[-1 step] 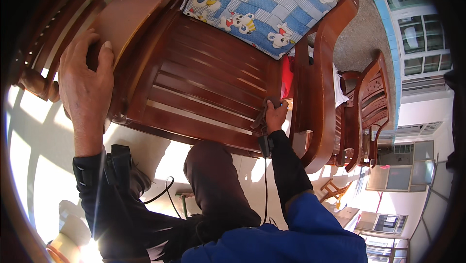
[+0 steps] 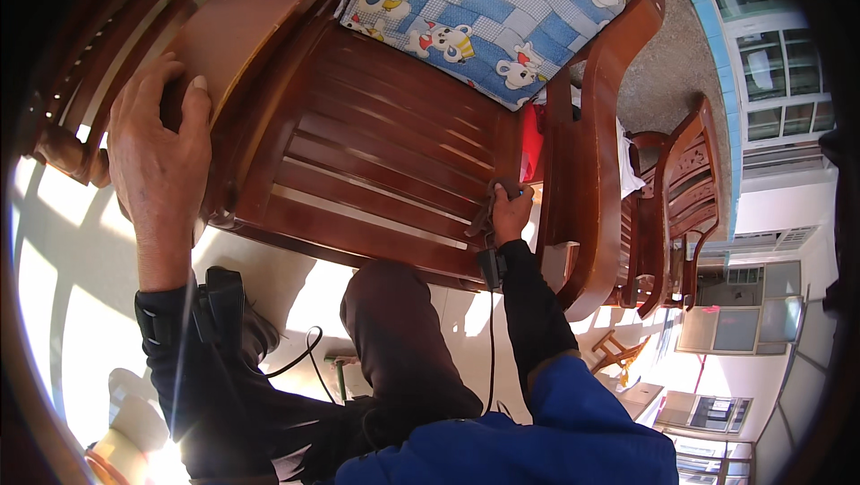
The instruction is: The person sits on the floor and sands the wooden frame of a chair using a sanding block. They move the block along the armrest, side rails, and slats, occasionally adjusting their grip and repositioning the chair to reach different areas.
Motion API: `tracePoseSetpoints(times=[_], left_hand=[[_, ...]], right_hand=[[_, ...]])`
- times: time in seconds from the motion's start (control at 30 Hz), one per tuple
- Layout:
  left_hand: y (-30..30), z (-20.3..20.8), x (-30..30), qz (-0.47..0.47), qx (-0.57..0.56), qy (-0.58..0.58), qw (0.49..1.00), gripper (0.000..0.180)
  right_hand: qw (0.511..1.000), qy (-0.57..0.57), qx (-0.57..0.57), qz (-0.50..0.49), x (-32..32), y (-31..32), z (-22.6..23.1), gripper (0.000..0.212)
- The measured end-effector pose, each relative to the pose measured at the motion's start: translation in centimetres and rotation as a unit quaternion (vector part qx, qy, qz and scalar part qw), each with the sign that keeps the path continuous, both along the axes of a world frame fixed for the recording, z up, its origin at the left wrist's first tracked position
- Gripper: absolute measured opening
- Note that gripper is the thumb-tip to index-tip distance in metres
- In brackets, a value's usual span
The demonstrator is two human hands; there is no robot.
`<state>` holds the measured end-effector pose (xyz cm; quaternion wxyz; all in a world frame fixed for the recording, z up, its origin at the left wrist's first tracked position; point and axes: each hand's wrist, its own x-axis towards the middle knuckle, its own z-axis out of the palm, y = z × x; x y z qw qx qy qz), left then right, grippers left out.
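Observation:
A reddish-brown wooden chair (image 2: 385,136) with a slatted seat stands in front of me. My left hand (image 2: 161,149) rests over the front end of its left armrest (image 2: 246,24), thumb spread away from the fingers. On the right side of the seat, near the front, my right hand (image 2: 511,214) is closed around a dark brownish cloth (image 2: 484,216), which touches the slats. Part of the cloth is hidden under the fingers. A blue patchwork cushion (image 2: 484,24) with cartoon dogs leans at the back of the seat.
Black devices with cables (image 2: 491,270) are strapped near both my wrists. Something red (image 2: 532,140) lies beside the seat, by the right armrest (image 2: 596,189). Other wooden chairs (image 2: 690,207) stand at right and far left. A green-handled tool (image 2: 340,364) is near my knee.

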<state>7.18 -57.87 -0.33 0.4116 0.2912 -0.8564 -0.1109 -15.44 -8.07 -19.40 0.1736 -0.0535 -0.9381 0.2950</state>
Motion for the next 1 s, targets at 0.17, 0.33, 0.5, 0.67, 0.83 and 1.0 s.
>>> tracePoseSetpoints(times=[0.17,0.33,0.5,0.67,0.83,1.0], left_hand=[[0.3,-0.2,-0.1,0.007,0.007,-0.007,1.0,0.033],[0.2,-0.3,-0.1,0.008,-0.007,-0.012,1.0,0.033],[0.1,-0.5,0.0,0.015,-0.006,-0.035,0.999,0.032],[-0.4,-0.8,0.5,-0.009,-0.012,-0.038,0.999,0.032],[-0.7,-0.7,0.8,-0.018,-0.01,-0.065,0.998,0.031],[-0.6,-0.4,1.0,-0.013,0.005,-0.085,0.996,0.032]], right_hand=[[1.0,-0.013,-0.018,-0.004,-2.4,0.2,-0.4,0.059],[0.995,-0.024,-0.007,0.099,-2.4,-2.7,0.7,0.064],[0.984,-0.015,0.056,0.168,-2.3,-3.2,0.6,0.057],[0.99,-0.01,0.015,0.137,-7.3,-1.2,-0.7,0.057],[0.995,0.005,0.054,0.085,-12.6,0.4,-2.3,0.061],[0.995,0.024,0.091,0.028,-17.6,1.4,-3.5,0.064]])
